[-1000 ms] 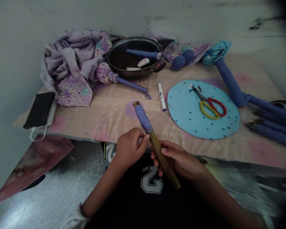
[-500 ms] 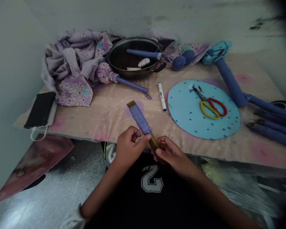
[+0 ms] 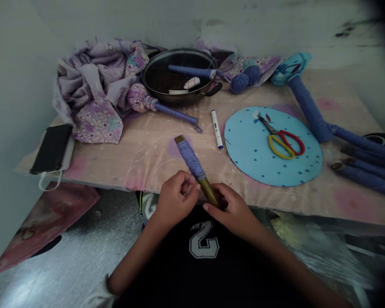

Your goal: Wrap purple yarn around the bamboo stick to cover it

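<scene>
A brownish tube [image 3: 209,191], partly wrapped in blue-purple yarn [image 3: 191,159], is tilted over the table's front edge. My right hand [image 3: 229,207] grips its bare lower end, with the fingers curled round it. Beside the wrapped part, my left hand [image 3: 177,197] pinches the loose strand of yarn between thumb and fingers. The strand runs from that pinch to the lower edge of the wrapping. The tube's far tip sticks out bare above the yarn.
On the table [image 3: 147,154] lie red-and-yellow-handled scissors [image 3: 280,139] on a blue spotted disc [image 3: 244,149], a marker [image 3: 217,129] and a black phone-like object [image 3: 52,149]. Behind stand a black pan [image 3: 179,96], yarn balls [image 3: 240,83] and bunched floral cloth [image 3: 98,102]. Yarn-wrapped tubes [image 3: 367,177] lie right.
The tube has rolled or turned in my right hand, baring more of its lower part. My left hand has shifted slightly right, still pinching the yarn.
</scene>
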`<state>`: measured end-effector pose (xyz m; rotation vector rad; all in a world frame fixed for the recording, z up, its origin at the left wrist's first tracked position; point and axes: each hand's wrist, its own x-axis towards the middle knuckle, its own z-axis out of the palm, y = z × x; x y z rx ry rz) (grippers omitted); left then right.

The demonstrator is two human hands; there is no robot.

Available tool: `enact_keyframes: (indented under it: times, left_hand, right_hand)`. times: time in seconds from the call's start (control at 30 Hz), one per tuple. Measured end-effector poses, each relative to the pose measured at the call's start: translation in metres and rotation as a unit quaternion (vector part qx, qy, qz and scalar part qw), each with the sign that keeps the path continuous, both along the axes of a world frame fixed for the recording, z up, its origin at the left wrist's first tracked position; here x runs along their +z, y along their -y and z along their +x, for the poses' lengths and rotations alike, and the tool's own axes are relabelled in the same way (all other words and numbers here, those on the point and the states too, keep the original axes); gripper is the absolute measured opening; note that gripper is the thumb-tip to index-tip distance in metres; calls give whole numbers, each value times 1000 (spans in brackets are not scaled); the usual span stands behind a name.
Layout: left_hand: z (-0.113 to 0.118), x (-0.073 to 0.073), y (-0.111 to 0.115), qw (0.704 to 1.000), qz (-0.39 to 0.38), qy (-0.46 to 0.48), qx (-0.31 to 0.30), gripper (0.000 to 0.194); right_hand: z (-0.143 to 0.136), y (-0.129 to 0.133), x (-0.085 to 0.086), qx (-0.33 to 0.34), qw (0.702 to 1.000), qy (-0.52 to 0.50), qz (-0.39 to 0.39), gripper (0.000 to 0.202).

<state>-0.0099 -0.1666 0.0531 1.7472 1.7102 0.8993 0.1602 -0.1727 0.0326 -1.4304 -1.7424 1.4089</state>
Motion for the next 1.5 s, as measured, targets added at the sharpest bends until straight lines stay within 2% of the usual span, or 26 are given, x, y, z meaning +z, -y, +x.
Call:
enact_keyframes:
  times: [0.07,0.2,0.37,0.47,0.53,0.7,0.9,1.07,1.17,1.3,1.37,1.5]
  left_hand:
    - [1,0,0,1000,-4,19,9,16]
    - [1,-1,-1,998,0,21,65,29]
    - [0,-1,-1,997,4,29,74,29]
    - [1,-1,-1,995,-6,53,79,28]
    - [1,-1,-1,993,-21,81,86,28]
    - [0,-3,1,986,-47,132,91,26]
    - [0,-2,4,991,-30,109,75,19]
    - [-1,-1,4,995,-10,80,64,17]
    - [-2,1,4,994,-11,99,43,16]
    - [-2,3,6,992,-17,126,-3,21]
    - [-1,3,7,991,-16,135,-4,27]
    - [0,7,7,990,10,137,34,33]
  right_hand:
    - [-3,1,-2,2,998,48,45,16]
    - [-6,5,-5,0,993,90,74,19]
    - [0,10,2,32,999,-8,-22,24]
    - [4,14,2,59,985,-115,-117,27]
    - [5,15,0,57,975,-157,-148,31]
    - [6,10,-3,40,994,-86,-49,30]
    - [9,7,-8,13,993,-88,-77,17]
    - [11,7,-13,3,995,-81,-62,22]
    - [11,8,-9,2,995,-77,-62,22]
    - [8,10,1,44,986,-122,-100,26]
    - [8,10,8,69,985,-124,-102,23]
    - [10,11,24,99,988,-80,-91,21]
